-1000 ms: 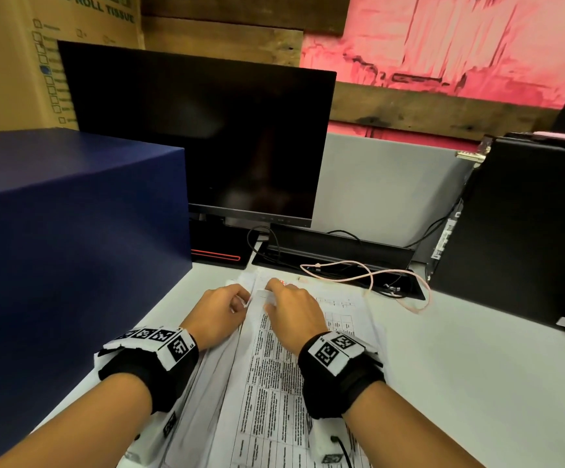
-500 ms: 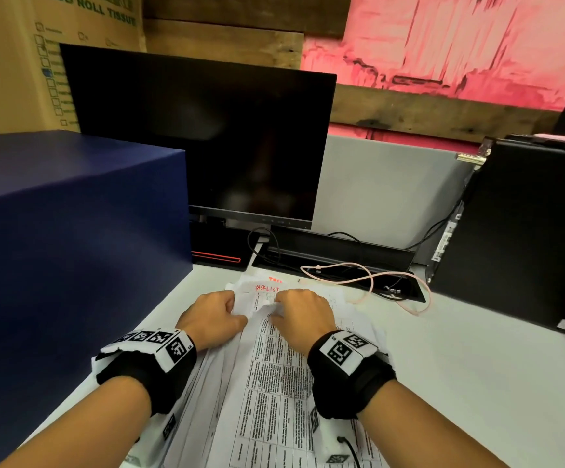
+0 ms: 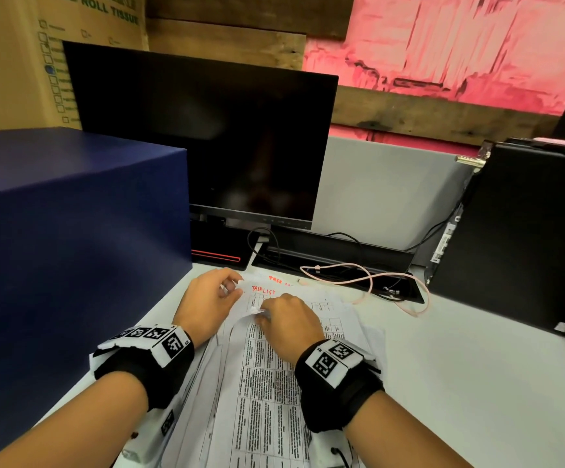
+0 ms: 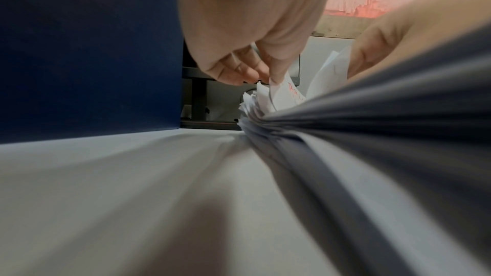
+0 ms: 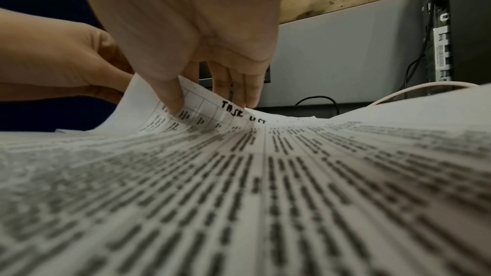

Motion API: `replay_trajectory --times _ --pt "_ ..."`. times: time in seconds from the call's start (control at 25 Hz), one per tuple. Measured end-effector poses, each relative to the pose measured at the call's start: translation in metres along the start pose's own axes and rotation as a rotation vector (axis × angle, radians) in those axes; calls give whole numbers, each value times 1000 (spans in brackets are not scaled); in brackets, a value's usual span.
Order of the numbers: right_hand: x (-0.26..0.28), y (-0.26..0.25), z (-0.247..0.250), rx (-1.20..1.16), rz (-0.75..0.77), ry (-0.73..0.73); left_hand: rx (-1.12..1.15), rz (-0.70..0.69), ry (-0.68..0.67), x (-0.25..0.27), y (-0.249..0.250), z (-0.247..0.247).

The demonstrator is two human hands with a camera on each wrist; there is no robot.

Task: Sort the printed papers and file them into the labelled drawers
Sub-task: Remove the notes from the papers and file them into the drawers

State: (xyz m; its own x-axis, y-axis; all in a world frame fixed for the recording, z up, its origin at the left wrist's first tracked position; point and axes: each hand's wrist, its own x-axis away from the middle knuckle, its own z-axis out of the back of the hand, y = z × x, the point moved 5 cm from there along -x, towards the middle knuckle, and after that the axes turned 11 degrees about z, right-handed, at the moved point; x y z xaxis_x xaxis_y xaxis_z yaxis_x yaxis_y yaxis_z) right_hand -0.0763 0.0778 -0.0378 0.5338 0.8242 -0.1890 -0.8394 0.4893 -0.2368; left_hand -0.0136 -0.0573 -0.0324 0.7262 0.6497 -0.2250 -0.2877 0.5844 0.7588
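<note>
A stack of printed papers (image 3: 260, 383) with dense tables lies on the white desk (image 3: 460, 383) before me. The top sheet (image 5: 239, 175) reads "TASK LIST" near its far edge. My right hand (image 3: 286, 324) pinches the far left corner of this top sheet between thumb and fingers and lifts it (image 5: 170, 100). My left hand (image 3: 211, 298) pinches the far corner of the sheets underneath (image 4: 276, 91), one marked "TASKLIST" in red (image 3: 263, 290). The stack's left edge (image 4: 345, 133) fans out in the left wrist view. No labelled drawers show.
A large dark blue box (image 3: 71, 248) stands close at the left. A black monitor (image 3: 203, 140) sits behind the papers, with a cable tray and a pink cable (image 3: 369, 282) beyond. A black computer tower (image 3: 517, 238) stands at the right.
My right hand has drawn back toward me, peeling up the top sheet's corner. This has uncovered the red "TASKLIST" heading on the sheet below. The left hand stays at the far corner.
</note>
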Motion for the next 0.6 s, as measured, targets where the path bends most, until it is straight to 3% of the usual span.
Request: replay_trajectory --times 0.28,0.6 --pt "1 4 0 3 -56 3 -132 -71 105 2 5 4" --pt "2 3 6 65 -83 0 39 -71 -16 4 9 -3"
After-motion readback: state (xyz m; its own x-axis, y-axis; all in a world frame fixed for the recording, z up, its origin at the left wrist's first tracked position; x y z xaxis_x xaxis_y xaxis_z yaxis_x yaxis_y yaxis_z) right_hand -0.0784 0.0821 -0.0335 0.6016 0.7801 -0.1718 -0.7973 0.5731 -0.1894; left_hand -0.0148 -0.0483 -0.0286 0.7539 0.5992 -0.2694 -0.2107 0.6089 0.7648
